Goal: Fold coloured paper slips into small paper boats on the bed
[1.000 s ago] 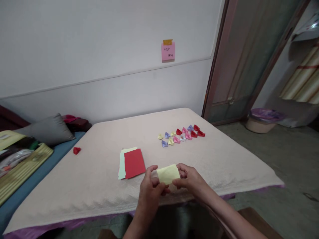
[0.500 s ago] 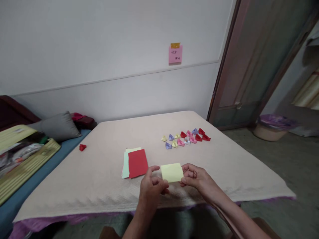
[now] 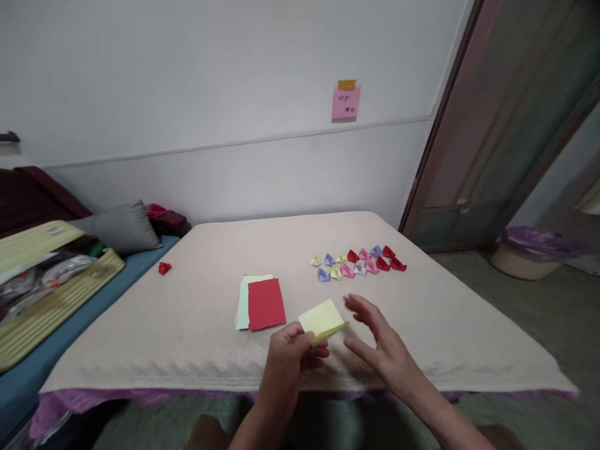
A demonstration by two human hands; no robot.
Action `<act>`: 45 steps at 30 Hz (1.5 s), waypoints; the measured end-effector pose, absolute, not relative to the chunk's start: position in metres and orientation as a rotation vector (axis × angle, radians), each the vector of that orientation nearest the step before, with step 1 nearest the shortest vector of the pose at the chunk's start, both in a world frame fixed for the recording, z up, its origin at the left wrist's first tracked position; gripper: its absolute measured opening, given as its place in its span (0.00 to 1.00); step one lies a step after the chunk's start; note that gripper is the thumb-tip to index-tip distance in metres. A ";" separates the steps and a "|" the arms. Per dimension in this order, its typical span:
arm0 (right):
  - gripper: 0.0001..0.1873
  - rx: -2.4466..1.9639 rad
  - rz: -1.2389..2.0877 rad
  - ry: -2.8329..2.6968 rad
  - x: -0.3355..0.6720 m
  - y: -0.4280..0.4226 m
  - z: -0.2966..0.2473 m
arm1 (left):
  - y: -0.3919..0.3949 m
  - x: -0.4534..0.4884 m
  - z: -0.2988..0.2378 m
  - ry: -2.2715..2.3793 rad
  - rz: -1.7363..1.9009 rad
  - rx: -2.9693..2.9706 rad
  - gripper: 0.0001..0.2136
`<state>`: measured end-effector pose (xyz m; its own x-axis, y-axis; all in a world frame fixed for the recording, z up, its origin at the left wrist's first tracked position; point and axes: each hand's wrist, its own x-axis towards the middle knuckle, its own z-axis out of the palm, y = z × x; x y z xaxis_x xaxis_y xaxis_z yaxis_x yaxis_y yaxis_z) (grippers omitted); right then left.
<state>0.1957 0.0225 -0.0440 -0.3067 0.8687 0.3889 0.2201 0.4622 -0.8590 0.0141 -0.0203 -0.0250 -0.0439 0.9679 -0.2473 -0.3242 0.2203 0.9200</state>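
Between thumb and fingers, my left hand (image 3: 293,353) pinches a folded pale yellow sheet of paper (image 3: 322,319) by its lower left side. The sheet is tilted, and its layers stand slightly apart at the right edge. My right hand (image 3: 382,340) is just right of the sheet, apart from it, with fingers spread and nothing in them. Left of my hands lies a stack of paper, with a red sheet (image 3: 266,304) on top and a light green sheet (image 3: 242,304) showing under it. Several small folded paper pieces (image 3: 347,270) in mixed colours sit in two rows beyond my hands.
A cream cloth (image 3: 197,337) covers the table. A single red folded piece (image 3: 164,268) lies at its left. Further left are an open yellow case (image 3: 100,284) and a grey pillow (image 3: 124,228). A pink note (image 3: 345,103) is taped to the wall. A lined bin (image 3: 534,250) stands right.
My right hand has let go of the yellow paper and opened to the right. The paper has tilted in my left hand. The view has shifted a little left.
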 end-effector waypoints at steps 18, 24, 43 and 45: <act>0.18 -0.885 1.136 -1.832 0.178 -0.003 -0.040 | -0.019 0.024 -0.024 1.146 1.493 0.919 0.02; 0.11 -0.883 1.178 -1.659 0.178 0.000 -0.039 | -0.029 0.028 -0.015 0.939 1.558 0.812 0.10; 0.08 -0.910 1.200 -1.651 0.181 0.004 -0.033 | -0.027 0.020 -0.022 1.290 1.394 0.990 0.08; 0.07 -0.939 1.151 -1.635 0.181 0.005 -0.035 | -0.027 0.021 -0.023 1.323 1.408 0.993 0.08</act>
